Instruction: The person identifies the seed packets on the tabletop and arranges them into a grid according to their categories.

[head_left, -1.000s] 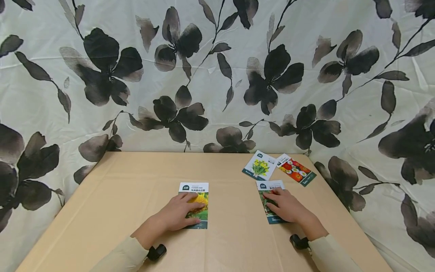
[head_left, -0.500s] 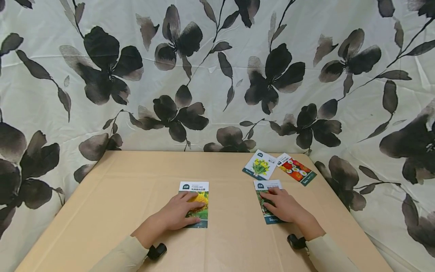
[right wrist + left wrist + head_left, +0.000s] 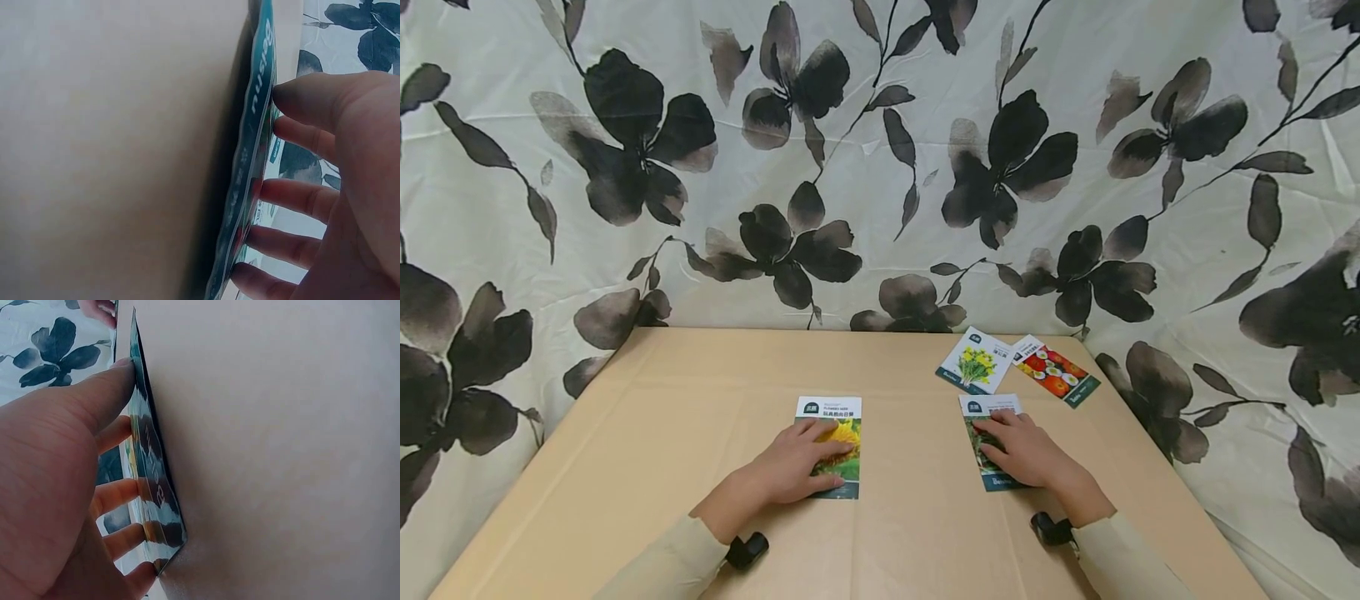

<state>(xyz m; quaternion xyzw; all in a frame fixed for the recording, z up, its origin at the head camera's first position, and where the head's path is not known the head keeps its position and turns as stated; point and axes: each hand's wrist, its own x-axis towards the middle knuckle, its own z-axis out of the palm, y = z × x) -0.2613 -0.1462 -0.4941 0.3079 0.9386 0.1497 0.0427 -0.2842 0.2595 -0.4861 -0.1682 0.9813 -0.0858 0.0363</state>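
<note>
My left hand [image 3: 793,462] rests with spread fingers on a seed packet [image 3: 847,467] that shows a yellow flower under a white header. In the left wrist view its fingertips [image 3: 128,487] touch the face of that packet [image 3: 153,487], which lies on the table. To the right, my right hand [image 3: 1033,454] presses spread fingers on another seed packet [image 3: 996,482], slightly tilted, its picture largely covered by the hand. The right wrist view shows the thumb and fingertips [image 3: 269,187] against this packet's [image 3: 247,144] face, with its dark green lower band nearest the camera.
Behind the right hand lie two more seed packets: one with yellow blossoms [image 3: 976,362] and, partly under or against it, one with red and white flowers [image 3: 1056,371]. A tan table [image 3: 700,375] carries everything. A floral cloth [image 3: 880,167] hangs behind its back edge.
My right hand has slid its packet slightly to the left, then stopped. The left hand and its packet keep their place; the head view has tilted slightly.
</note>
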